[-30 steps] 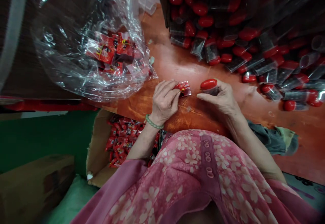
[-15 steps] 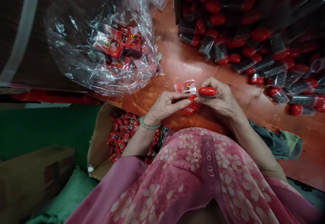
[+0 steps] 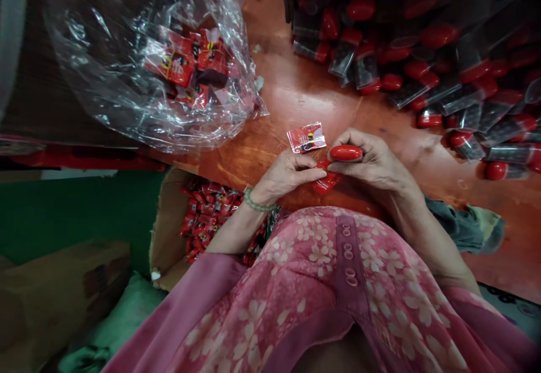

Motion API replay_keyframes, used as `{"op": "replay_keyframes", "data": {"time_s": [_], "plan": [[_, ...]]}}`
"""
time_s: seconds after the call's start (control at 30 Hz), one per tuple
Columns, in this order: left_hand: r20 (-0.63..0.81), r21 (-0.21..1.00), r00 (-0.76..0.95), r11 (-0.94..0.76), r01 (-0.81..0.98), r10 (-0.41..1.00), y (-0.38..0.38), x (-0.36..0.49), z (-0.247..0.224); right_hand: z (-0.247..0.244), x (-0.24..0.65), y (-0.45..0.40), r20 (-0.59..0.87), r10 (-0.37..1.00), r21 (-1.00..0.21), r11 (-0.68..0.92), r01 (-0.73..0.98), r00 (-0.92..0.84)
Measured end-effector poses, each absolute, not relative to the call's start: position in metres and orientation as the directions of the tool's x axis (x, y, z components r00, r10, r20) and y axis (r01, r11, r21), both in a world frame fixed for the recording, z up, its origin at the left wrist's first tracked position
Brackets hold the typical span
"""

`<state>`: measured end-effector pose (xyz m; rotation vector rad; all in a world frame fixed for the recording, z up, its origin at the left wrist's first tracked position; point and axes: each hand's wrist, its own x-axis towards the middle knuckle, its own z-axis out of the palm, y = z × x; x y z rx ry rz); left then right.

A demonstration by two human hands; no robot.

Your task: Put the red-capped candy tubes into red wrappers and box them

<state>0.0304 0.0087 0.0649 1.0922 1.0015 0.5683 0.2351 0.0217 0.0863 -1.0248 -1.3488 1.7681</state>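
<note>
Between the thumb and fingers of my left hand (image 3: 289, 174) is a small red printed card (image 3: 326, 184), tilted above the table. My right hand (image 3: 374, 159) is closed around a container with a glossy red oval cap (image 3: 345, 152); its body is hidden in the palm. The right thumb and fingertips meet the card's upper right edge. Just beyond my left hand, a small stack of red-and-white printed cards (image 3: 306, 137) lies on the table.
An orange-brown table (image 3: 279, 74) bears a clear plastic bag (image 3: 127, 119) of red card bundles at left. Many red-capped clear containers (image 3: 367, 71) are heaped at right, near a dark cloth (image 3: 452, 226). Below left, a cardboard box (image 3: 169, 221) holds small red packets (image 3: 207, 215).
My left hand has shifted slightly right and down with the card, away from the card stack, which now shows more fully. My right hand keeps its grip on the red-capped container.
</note>
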Motion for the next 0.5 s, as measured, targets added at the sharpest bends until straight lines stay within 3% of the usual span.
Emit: {"op": "replay_keyframes", "data": {"time_s": [0.3, 0.5], "plan": [[-0.326, 0.937, 0.336, 0.349, -0.009, 0.884, 0.001, 0.037, 0.055, 0.092, 0.239, 0.021, -0.213, 0.878, -0.965, -0.258, -0.050, -0.429], [-0.115, 0.992, 0.214, 0.101, 0.075, 0.970, -0.001, 0.033, 0.056, 0.101, 0.265, 0.025, -0.203, 0.909, -0.977, -0.166, 0.132, -0.364]]}}
